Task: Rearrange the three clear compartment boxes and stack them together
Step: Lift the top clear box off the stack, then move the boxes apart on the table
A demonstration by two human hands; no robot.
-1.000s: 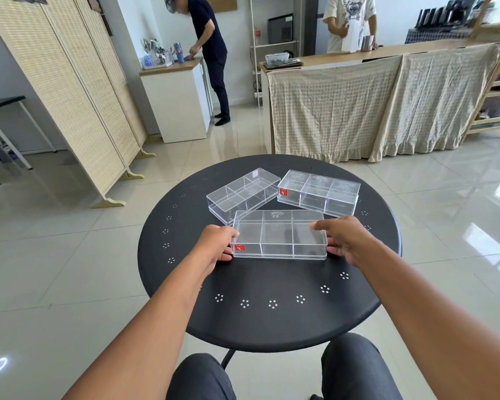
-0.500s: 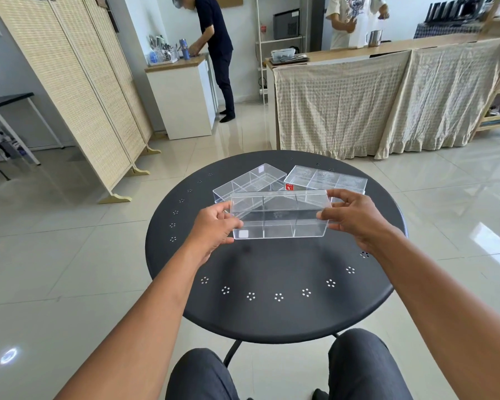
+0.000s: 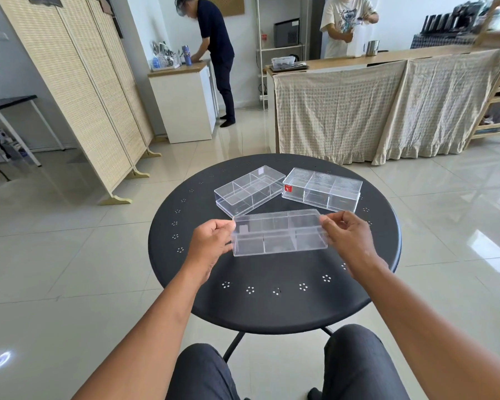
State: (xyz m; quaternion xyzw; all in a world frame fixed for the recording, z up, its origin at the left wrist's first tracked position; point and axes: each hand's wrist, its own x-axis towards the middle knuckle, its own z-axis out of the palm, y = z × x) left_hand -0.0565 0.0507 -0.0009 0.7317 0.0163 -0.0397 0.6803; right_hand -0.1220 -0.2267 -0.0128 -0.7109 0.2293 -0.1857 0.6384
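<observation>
Head view: near compartment box (image 3: 279, 232) held tilted above table middle, left hand (image 3: 211, 245) and right hand (image 3: 348, 238) closed on its short ends. Two other boxes (image 3: 250, 189) (image 3: 322, 188) lying toward far edge of round black table (image 3: 272, 307). Could slip, probably: smooth plastic, fingertip pinch only. Glossy tiled floor (image 3: 70, 255) around.
</observation>
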